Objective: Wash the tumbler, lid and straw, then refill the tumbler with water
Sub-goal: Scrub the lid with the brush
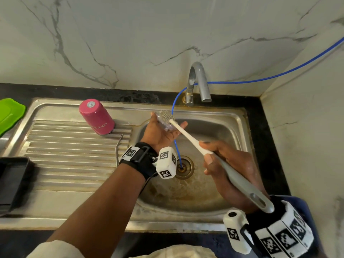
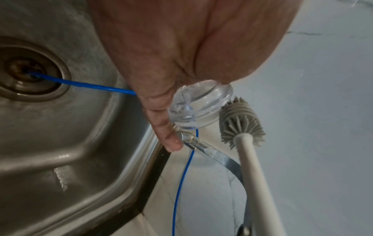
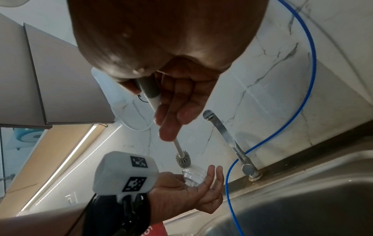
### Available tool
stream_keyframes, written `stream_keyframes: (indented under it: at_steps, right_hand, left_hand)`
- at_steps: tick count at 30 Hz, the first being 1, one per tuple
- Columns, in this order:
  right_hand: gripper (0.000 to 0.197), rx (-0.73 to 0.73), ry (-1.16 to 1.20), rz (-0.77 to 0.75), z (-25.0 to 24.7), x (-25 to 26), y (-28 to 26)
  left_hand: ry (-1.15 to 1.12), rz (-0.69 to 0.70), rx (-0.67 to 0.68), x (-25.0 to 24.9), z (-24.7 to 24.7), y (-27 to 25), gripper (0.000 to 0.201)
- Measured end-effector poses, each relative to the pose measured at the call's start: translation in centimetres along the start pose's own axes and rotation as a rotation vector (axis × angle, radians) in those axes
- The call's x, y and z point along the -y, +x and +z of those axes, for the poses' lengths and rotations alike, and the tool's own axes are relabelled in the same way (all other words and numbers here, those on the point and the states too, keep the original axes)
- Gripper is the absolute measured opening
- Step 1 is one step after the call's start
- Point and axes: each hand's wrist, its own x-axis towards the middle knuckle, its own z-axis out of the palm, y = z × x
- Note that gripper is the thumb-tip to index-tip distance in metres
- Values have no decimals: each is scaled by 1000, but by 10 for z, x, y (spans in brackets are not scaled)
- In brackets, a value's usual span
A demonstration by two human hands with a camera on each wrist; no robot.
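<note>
Right over the sink bowl (image 1: 229,131), the clear lid (image 1: 166,123) lies in the palm of the left hand (image 1: 160,133). That hand is turned palm up. Its fingers (image 1: 181,125) are almost straight and a bit spread, and they reach out past the lid on the tap side. The thumb (image 1: 153,116) stands up at the lid's far edge. In the left wrist view the lid (image 2: 201,105) sits between the thumb and the palm, with one finger (image 2: 167,137) just beside it.

A brush (image 1: 186,133) has its grey bristly head (image 1: 166,116) touching the top of the lid. The right hand (image 1: 229,164) grips the brush by its long handle, with the fingers curled round it and the thumb pressed on the white part. This hand is over the bowl too, on the near right side.

A pink tumbler (image 1: 96,116) stands upside down on the ribbed draining board to the left of the bowl. A thin metal straw (image 1: 119,146) lies on the ribs near it.

A blue tube (image 1: 177,153) runs down into the drain (image 1: 183,167) in the bottom of the bowl. A grey tap (image 1: 197,82) stands behind the bowl. A green thing (image 1: 10,113) sits far left of the bowl, and a black tray (image 1: 11,183) is below it.
</note>
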Motion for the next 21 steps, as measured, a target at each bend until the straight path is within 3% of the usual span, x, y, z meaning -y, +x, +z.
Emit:
stream_keyframes:
  at_steps: [3,13,21]
  right_hand:
    - [26,-1,53,14,-2,0,-3]
    - [27,-103,120,82,0,-1,-10]
    - [26,-214,129,112,-2,3,-2]
  left_hand:
    - [-61,9,28,1,4,-4,105]
    - [9,43,-84,0,-5,0,103]
    - [10,211,-53,10,-23,4,75]
